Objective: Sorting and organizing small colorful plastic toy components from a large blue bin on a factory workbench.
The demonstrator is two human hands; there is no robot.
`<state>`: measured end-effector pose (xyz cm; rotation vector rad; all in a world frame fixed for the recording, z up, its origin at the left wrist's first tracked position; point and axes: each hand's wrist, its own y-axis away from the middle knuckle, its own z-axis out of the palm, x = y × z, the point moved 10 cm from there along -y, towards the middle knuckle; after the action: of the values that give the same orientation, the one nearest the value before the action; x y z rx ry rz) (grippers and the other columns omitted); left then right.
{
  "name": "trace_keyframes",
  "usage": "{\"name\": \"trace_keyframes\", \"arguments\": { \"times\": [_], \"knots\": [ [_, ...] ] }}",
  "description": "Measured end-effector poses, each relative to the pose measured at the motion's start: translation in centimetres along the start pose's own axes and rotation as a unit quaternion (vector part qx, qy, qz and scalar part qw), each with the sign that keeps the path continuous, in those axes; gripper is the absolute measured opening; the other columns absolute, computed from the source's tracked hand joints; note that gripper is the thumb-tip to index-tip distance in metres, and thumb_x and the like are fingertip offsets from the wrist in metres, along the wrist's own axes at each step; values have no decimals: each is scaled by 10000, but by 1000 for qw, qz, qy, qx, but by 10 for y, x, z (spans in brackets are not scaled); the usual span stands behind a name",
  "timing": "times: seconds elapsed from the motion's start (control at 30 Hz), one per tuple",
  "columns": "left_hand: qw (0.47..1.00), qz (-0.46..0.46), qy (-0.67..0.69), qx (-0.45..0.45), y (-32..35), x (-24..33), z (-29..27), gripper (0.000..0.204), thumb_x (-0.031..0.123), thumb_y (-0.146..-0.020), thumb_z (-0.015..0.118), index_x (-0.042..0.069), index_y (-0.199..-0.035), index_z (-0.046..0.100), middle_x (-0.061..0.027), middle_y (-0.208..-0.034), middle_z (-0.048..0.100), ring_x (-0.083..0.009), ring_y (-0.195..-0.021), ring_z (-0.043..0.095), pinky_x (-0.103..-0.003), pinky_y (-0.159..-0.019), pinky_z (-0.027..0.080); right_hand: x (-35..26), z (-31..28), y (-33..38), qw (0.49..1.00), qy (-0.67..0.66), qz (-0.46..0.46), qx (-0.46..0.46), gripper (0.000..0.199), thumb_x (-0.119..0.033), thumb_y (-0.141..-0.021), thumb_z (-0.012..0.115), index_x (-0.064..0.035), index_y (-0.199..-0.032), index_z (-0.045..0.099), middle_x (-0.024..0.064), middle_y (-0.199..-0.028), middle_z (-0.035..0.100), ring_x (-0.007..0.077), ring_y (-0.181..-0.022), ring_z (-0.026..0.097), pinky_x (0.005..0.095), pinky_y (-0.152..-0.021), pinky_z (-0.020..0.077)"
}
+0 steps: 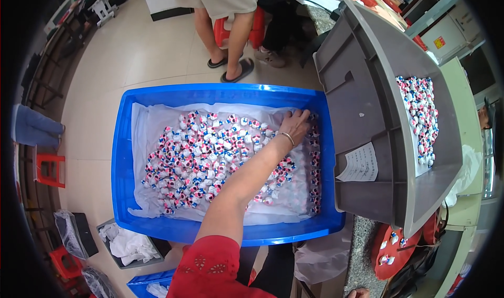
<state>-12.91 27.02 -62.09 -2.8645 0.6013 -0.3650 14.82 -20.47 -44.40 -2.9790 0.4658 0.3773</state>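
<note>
While a red stool (51, 169) stands at the far left on the tiled floor (131, 51), a grey box (128, 245) of white crumpled paper sits lower down beside the blue crate (122, 156). White plastic sheet (144, 125) lines that crate, and a heap of small wrapped pieces (199, 161) in white, pink and blue lies across the sheet. One hand (295, 125), which side I cannot tell, reaches over the heap on a red-sleeved arm with a thin bracelet (286, 137) at the wrist; its fingers (287, 115) are spread a little and rest down among the pieces at the crate's far right corner. Whether they pinch any piece cannot be told. Just right of it a grey bin (362, 88) stands tilted on the desk (467, 135), more wrapped pieces (420, 114) inside it. Behind the crate a person's legs (231, 30) stand in sandals.
</note>
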Motion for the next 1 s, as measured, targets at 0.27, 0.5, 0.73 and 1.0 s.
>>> {"name": "trace_keyframes", "arguments": {
  "times": [0.27, 0.5, 0.73, 1.0],
  "knots": [
    [1000, 26, 5, 10, 15, 14, -1, 193, 146, -760, 590, 216, -885, 719, -33, -1136, 455, -214, -1080, 443, -399, -881, 385, 0, 3, 0, 1000, -28, 0, -6, 138, -149, -878, 601, -13, -890, 583, 145, -793, 584, 278, -703, 563, 367, -668, 466],
    [997, 75, -6, -20, 37, 33, 1, 192, 159, -759, 570, 216, -873, 713, -55, -1097, 451, -236, -1073, 437, -401, -885, 372, -10, -4, 5, 999, -22, -41, 24, 146, -171, -880, 601, -26, -885, 592, 143, -779, 588, 289, -695, 569, 381, -653, 465],
    [996, 85, 30, -10, 57, 41, 3, 240, 161, -783, 559, 253, -949, 706, -44, -1127, 449, -225, -1102, 412, -416, -925, 343, -9, -4, 16, 1000, 1, -20, 19, 131, -162, -876, 608, -32, -881, 595, 141, -781, 597, 283, -692, 572, 373, -656, 470],
    [992, 109, -3, -66, 66, 47, 3, 311, 148, -800, 534, 278, -1046, 672, -39, -1194, 444, -220, -1130, 405, -442, -952, 324, -13, -6, 9, 999, -1, -23, 25, 120, -157, -869, 610, -39, -861, 589, 134, -741, 584, 278, -655, 557, 379, -623, 460]
  ]
}}
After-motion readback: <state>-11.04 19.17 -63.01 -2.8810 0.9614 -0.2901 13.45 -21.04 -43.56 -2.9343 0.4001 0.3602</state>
